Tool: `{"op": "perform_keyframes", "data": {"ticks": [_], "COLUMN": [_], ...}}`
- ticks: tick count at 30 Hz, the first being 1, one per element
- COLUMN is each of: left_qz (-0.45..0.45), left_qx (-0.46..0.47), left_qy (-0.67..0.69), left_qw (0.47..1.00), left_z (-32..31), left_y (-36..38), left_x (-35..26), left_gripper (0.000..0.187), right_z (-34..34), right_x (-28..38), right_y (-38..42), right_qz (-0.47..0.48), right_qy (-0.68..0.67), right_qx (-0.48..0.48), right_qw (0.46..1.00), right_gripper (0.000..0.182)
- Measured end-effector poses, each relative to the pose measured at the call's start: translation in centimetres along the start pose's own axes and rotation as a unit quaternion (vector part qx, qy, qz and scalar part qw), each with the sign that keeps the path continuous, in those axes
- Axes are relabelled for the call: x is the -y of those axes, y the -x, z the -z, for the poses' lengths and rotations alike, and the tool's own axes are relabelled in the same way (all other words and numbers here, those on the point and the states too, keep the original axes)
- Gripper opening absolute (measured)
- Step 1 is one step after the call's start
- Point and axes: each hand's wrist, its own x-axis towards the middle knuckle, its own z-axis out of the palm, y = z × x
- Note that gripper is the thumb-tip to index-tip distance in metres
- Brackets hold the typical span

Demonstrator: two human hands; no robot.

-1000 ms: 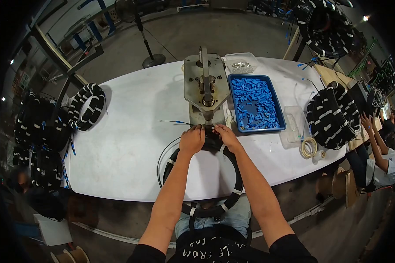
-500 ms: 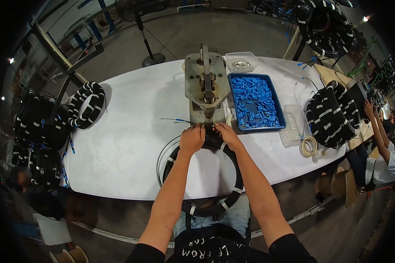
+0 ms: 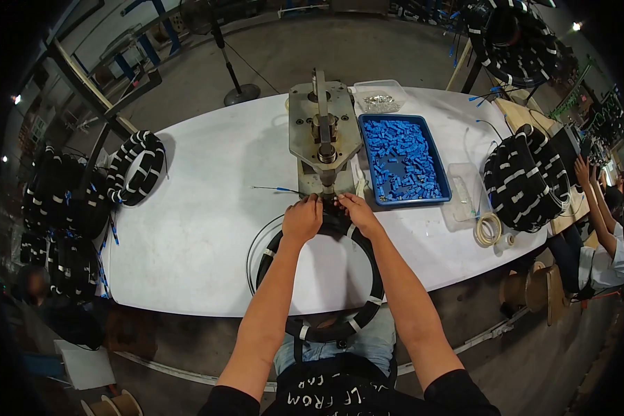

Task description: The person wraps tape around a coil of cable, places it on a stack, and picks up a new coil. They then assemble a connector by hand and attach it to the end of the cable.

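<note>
A metal press (image 3: pixel 323 128) stands on the white table (image 3: pixel 208 229). Just below its ram, my left hand (image 3: pixel 303 218) and my right hand (image 3: pixel 358 212) are side by side with fingers pinched, on the cable end by the press's base; the exact spot between the fingertips is too small to tell. A black cable coil (image 3: pixel 376 277) with white tape bands hangs from there over the table's front edge to my lap. A thin cable with a blue connector (image 3: pixel 283 189) sticks out to the left of my left hand.
Right of the press lie a blue tray (image 3: pixel 446 182) of blue connectors, a clear box (image 3: pixel 381 96) of small metal parts, a clear container (image 3: pixel 462 201) and a tape roll (image 3: pixel 488 230). Taped coils (image 3: pixel 523 180) stand far right, another coil (image 3: pixel 137 166) left. A person (image 3: pixel 607 243) is at far right.
Both hands stay at the press in nearly the same pose. The view has shifted very slightly; nothing else has visibly moved.
</note>
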Motion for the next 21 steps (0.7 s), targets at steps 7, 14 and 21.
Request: {"op": "perform_keyframes", "data": {"ticks": [7, 14, 21], "left_qz": [0.015, 0.027, 0.029], "left_qx": [0.026, 0.036, 0.026], "left_qy": [-0.011, -0.007, -0.002], "left_qw": [0.999, 0.999, 0.999], "left_z": [-0.01, 0.31, 0.16], "left_y": [-0.15, -0.18, -0.26], "left_x": [0.08, -0.18, -0.19], "left_gripper": [0.026, 0.027, 0.028], "right_z": [0.01, -0.08, -0.01], "right_x": [0.17, 0.39, 0.23], "right_y": [0.14, 0.33, 0.20], "right_qz": [0.000, -0.005, -0.009], "right_qy": [-0.002, -0.006, -0.004], "right_qx": [0.003, 0.001, -0.004], "right_qw": [1.000, 1.000, 1.000], "right_gripper": [0.025, 0.025, 0.026]}}
